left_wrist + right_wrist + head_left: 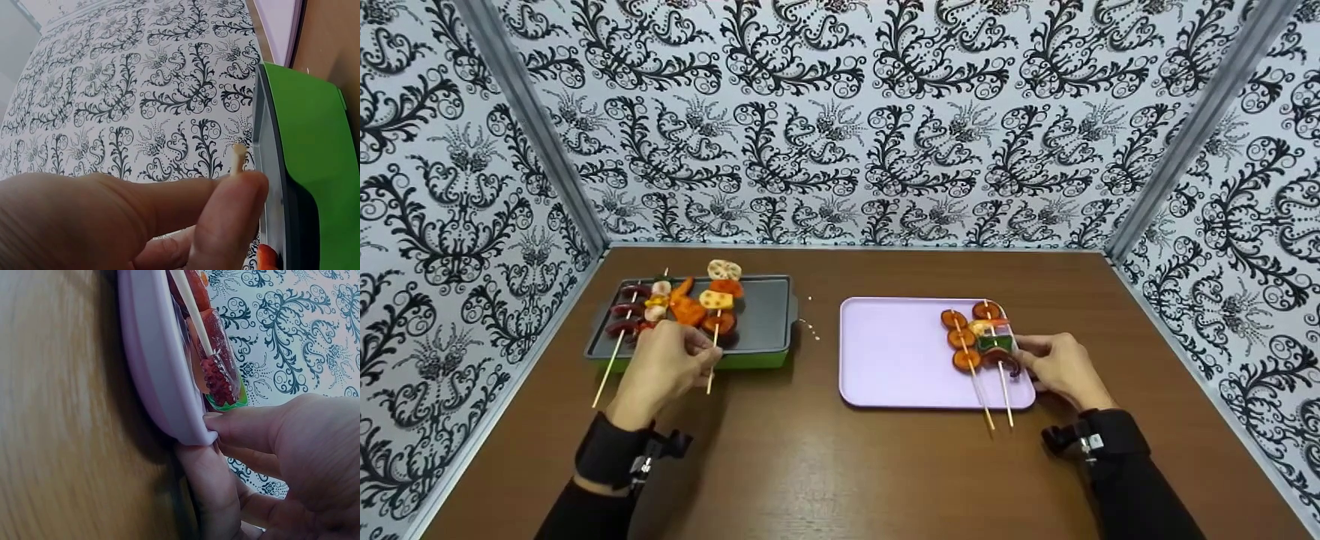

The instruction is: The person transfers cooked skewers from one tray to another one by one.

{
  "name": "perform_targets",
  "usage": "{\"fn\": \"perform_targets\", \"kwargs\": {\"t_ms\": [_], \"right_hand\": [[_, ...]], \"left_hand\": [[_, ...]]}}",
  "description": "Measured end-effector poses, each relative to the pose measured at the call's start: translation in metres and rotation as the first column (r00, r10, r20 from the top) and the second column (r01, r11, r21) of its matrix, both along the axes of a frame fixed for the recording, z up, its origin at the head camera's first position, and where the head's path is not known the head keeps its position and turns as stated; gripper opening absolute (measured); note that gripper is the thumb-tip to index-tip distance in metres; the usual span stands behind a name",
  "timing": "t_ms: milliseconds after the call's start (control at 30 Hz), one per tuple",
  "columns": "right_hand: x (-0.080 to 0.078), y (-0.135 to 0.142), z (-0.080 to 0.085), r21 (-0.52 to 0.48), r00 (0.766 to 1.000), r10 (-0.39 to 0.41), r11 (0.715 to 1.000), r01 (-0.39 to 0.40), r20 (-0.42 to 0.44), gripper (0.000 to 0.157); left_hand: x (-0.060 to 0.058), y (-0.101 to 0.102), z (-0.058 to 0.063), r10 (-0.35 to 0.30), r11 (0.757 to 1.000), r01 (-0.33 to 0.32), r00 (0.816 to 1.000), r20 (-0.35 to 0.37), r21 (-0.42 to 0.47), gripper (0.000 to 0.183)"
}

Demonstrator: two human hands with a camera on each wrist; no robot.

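Two black sleeves (1144, 491) are closest, at the near left and near right, and each wrist has a black band (611, 450) on it. The left hand (664, 365) is closed in a pinch, with its thumb and finger squeezing the stick of a food skewer (716, 300). That skewer is over the grill on the left, and its food goes, from far to near, a pale slice with holes, an orange bit, a yellow bit and a round brown slice. I cannot tell if it touches the grill. The grill has a dark gray top (767, 315) and a green bottom (754, 361). To the left of the held skewer there is an orange piece (685, 305), then a skewer with pale and yellow bits (657, 304), then a dark red skewer (625, 310) at the far left side.

The right hand (1063, 366) pinches the right edge of a light purple tray (892, 352), thumb on top and fingers under. Two skewers lie on the tray's right side: one with three round slices (961, 339), one with mixed food (994, 342). Their sticks poke past the near edge. Small pale specks (811, 328) dot the brown table (810, 465) between grill and tray.
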State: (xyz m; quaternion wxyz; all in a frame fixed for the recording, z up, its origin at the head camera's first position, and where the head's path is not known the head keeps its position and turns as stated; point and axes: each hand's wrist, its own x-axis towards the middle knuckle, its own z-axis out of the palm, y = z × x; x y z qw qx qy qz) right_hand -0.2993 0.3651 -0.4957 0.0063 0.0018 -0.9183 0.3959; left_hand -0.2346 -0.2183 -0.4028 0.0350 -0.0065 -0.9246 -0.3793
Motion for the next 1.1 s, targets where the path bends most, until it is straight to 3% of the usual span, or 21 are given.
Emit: {"fn": "perform_targets", "kwargs": {"t_ms": [300,700,1100], "right_hand": [[-0.001,-0.001,0.001,0.039,1.0,-0.001,0.999,0.001,-0.008,0.037],[-0.001,-0.003,0.0,0.003,1.0,-0.004,1.0,0.004,0.002,0.037],[0.001,-0.001,0.002,0.033,1.0,0.006,0.999,-0.005,-0.021,0.036]], "left_hand": [[0.0,0.006,0.005,-0.009,0.999,0.008,1.0,-0.03,-0.038,0.012],[0.002,0.013,0.008,-0.012,0.999,0.01,0.999,-0.035,-0.03,0.012],[-0.003,0.025,0.0,-0.046,0.998,0.042,0.994,-0.097,-0.044,0.009]]}}
